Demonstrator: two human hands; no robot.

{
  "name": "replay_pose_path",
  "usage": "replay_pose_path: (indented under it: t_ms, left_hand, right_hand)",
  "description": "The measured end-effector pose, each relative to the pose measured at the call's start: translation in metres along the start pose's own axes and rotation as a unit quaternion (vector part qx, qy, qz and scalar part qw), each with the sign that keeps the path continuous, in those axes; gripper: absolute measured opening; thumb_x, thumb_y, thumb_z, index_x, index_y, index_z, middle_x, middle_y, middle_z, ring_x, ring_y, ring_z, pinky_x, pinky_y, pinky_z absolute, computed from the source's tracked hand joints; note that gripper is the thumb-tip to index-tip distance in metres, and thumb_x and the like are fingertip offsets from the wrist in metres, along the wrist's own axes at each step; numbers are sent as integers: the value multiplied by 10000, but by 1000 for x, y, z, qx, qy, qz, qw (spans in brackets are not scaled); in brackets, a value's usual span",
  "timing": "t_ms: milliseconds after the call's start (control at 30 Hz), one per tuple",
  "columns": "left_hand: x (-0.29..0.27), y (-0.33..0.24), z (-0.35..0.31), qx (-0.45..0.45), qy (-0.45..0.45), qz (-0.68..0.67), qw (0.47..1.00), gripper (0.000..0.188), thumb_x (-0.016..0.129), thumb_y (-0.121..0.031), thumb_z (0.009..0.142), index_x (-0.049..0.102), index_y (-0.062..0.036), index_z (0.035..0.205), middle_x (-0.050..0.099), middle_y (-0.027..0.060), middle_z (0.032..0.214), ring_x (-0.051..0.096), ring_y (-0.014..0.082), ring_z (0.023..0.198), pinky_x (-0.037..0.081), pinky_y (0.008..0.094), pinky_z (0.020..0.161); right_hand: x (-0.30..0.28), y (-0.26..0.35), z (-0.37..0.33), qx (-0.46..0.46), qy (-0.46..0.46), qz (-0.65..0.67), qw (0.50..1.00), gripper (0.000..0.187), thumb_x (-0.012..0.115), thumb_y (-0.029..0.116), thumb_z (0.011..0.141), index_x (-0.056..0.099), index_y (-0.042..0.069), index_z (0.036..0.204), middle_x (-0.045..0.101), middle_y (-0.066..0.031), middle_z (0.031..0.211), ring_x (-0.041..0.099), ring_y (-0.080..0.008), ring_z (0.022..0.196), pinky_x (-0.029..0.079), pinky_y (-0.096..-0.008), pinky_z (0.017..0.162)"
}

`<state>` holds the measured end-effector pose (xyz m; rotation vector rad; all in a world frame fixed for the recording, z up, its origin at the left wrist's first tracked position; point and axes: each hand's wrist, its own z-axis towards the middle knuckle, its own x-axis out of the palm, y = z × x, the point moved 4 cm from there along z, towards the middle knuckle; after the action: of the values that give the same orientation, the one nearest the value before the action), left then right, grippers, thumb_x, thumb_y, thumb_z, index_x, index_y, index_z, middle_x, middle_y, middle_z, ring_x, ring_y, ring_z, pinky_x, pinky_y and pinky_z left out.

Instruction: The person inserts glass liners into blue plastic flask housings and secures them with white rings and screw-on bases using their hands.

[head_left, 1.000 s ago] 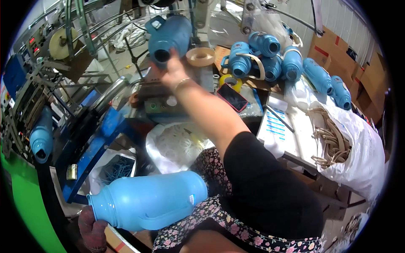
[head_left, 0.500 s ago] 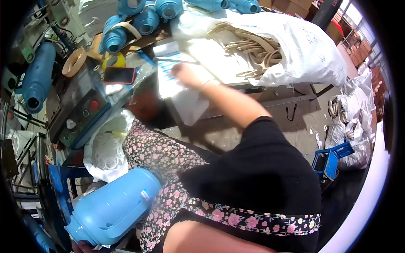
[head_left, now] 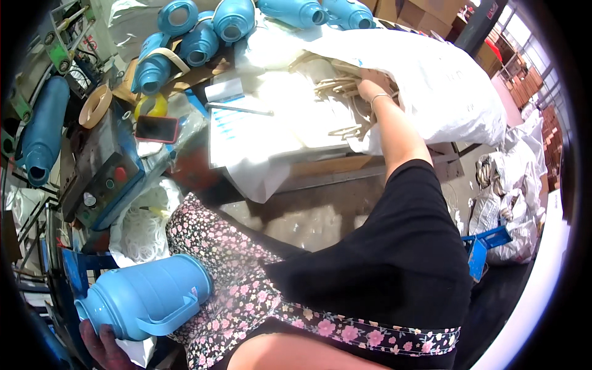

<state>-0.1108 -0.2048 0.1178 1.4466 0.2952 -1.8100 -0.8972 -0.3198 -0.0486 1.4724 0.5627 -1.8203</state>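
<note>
- light blue plastic with a soft gloss makes up the flask body (head_left: 145, 293), which lies tilted on its side at the person's lap, neck toward the lower left and base against the floral apron (head_left: 222, 259).
- its barrel is smooth and rounded, narrowing through a sloped shoulder to a short, ringed neck; a rim line runs around the base end.
- a moulded loop handle (head_left: 169, 317) in the same blue runs along the lower side, and a small pale sticker (head_left: 195, 291) with coloured marks sits near the base.
- the left hand (head_left: 105, 348), in a dark reddish glove, is at the neck end, fingers bent up against the shoulder from below; the thumb is hidden, so i cannot tell how far the grip closes.
- the right hand (head_left: 375, 86), bare, with a bracelet at the wrist, reaches among beige straps (head_left: 339, 86) in the mouth of a white sack (head_left: 444, 86); its fingertips are hidden, so i cannot tell whether they pinch a strap.
- the straps are flat, curved and tangled.
- more blue flasks (head_left: 234, 21) lie beyond the table, near a yellow tape roll (head_left: 151, 106) and a phone (head_left: 157, 129) with a reddish edge.
</note>
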Motion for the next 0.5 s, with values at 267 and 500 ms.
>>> replay_pose_path:
  t_ms: [267,500]
  left_hand:
    - [37,-18,34,-145,-155,-119,970,251,623,-171,914,664,26,1065,661,188,1079,633,285,990,503,400,852]
    - [19,-18,-59,-395,-121,-226,882,321,611,-60,827,571,2,1139,523,158,1226,483,285,1166,373,409,1004]
  right_hand:
    - [16,69,13,-221,156,-88,959,294,563,132,832,663,94,1105,661,-197,1041,629,-358,1004,487,-413,881]
    - [-14,103,15,-266,-131,175,939,232,587,219,863,611,57,1027,634,-141,971,600,-300,933,479,-396,818]
